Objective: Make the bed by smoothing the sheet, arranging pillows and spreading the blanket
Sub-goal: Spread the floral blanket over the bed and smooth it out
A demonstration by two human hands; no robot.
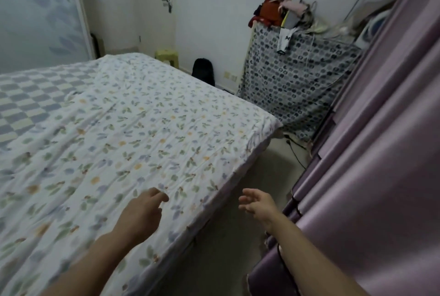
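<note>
Nearest, the left hand point(142, 210) hovers over the crinkled floral blanket point(133, 133), fingers loosely curled, holding nothing. The right hand point(256, 204) hangs open over the floor gap beside smooth purple curtains point(371, 152). The thin quilted blanket covers most of the bed; a checkered sheet point(26, 95) shows at far left. Beyond stands a cloth-draped cabinet point(292, 81).

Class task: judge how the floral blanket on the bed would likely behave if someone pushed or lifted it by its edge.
The floral blanket probably flops and drapes: it shows fine wrinkles all over. It looks thin, so likely light. Pushed, it would probably bunch rather than slide whole.
</note>
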